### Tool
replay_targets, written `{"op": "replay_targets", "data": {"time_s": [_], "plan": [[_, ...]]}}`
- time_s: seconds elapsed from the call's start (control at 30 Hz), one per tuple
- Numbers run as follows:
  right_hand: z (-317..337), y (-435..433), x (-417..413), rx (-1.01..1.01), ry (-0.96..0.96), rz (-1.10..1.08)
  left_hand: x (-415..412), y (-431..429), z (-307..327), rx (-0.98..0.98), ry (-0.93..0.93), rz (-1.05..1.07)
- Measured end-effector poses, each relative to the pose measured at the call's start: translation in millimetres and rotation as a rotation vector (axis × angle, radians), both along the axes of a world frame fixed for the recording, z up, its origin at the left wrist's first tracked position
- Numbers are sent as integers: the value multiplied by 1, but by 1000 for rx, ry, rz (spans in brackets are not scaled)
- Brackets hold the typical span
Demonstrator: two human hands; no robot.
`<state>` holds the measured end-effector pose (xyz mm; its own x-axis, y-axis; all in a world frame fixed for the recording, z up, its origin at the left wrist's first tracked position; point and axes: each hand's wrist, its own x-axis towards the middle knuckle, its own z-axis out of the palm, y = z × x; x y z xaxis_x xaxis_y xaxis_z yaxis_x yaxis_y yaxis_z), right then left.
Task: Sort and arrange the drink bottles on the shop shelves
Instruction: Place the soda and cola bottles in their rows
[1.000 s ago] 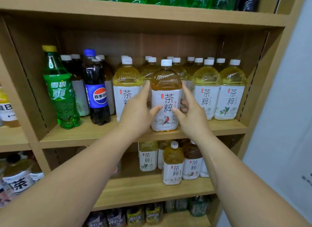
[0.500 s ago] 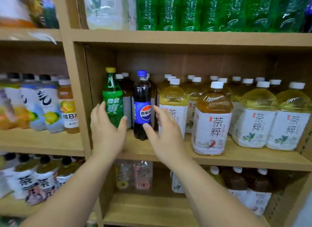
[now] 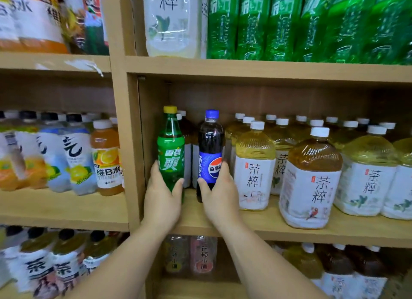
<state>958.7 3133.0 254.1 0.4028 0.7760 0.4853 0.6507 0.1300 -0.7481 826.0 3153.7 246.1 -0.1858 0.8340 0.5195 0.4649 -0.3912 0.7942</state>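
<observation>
**Middle shelf, read from left to right.** In the neighbouring bay an orange vitamin-water bottle (image 3: 107,158) is standing close to the upright divider (image 3: 127,142), which is closing off our working bay.

Just right of that divider we are gripping the green soda bottle (image 3: 171,151) with our left hand (image 3: 161,200). The fingers are wrapping its left side and the thumb is curling onto its right side, low on the body.

A narrow strip of bare shelf board (image 3: 189,214) is separating it from the cola bottle (image 3: 210,151). We are gripping this one in the same way with our right hand (image 3: 220,200), thumb on the left flank and fingers reaching round the right at label height.

Both bottles are standing upright on the board, long axes vertical, directly ahead of the hands. Each hand is sitting on its own bottle, and the two thumbs are facing each other across the gap.

Just beside the cola, a pale tea bottle (image 3: 254,171) is beginning the tea rows. Further right, an amber tea bottle (image 3: 310,183) is standing forward near the board's front edge.

We are judging the two sodas to be strays among the tea. The coming move is therefore probably calling for a straight pull toward us with the bottles held vertical, the right hand minding the pale tea bottle at its knuckles.
</observation>
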Motion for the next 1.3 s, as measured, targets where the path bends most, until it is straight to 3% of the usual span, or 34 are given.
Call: {"op": "replay_targets", "data": {"time_s": [0.4,0.73,1.0,1.3], "plan": [[10,-69,-12,199,79,-5,-12,-39,1,200,-63,-237],[64,-148,54,403,116,-143,39,-82,52,303,-107,-412],[128,-200,139,551,6,-96,114,-125,140,462,-178,-467],[204,-217,221,601,-60,-142,174,-134,278,408,-194,-351]]}}
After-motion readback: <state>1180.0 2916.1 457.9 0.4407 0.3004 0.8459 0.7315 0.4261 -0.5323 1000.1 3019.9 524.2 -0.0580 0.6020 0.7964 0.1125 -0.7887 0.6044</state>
